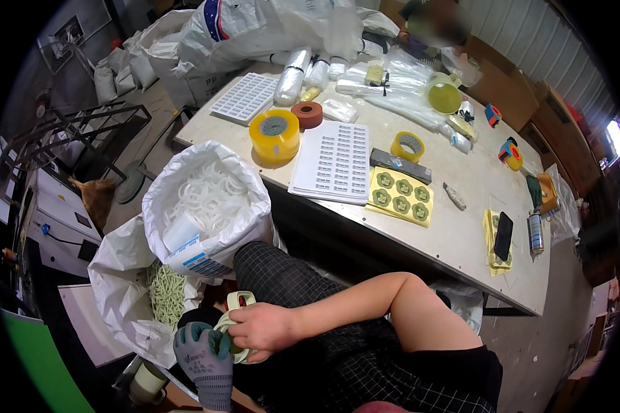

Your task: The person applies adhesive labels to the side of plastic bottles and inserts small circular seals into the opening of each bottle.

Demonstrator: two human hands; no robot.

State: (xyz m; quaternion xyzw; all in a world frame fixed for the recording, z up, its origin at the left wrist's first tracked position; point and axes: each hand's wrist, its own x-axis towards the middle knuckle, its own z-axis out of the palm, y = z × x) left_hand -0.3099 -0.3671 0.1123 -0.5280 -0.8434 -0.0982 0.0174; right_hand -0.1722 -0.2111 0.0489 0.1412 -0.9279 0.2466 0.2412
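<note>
Low in front of my lap, both hands are closed round a pale green plastic piece [240, 299]. A rounded loop with something red inside it shows above my fingers; the rest is largely covered, so its exact kind is unclear. My left hand [203, 354], in a grey and teal work glove, grips its left side. Bare, my right hand [263, 326] wraps over it from the right, fingers curled. Just left of the hands, a white woven sack [120, 275] contains many small pale green parts [166, 296]. Above it, a white bag [251, 227] is filled with translucent white rings [210, 193].
A pale table [475, 186] spans the right, with yellow tape [275, 134], label sheets [334, 162], green stickers [401, 195], a phone [503, 235] and a spray can [536, 233]. Below left stands a cream mug-like container [147, 383]. Another person [437, 24] is at the far side.
</note>
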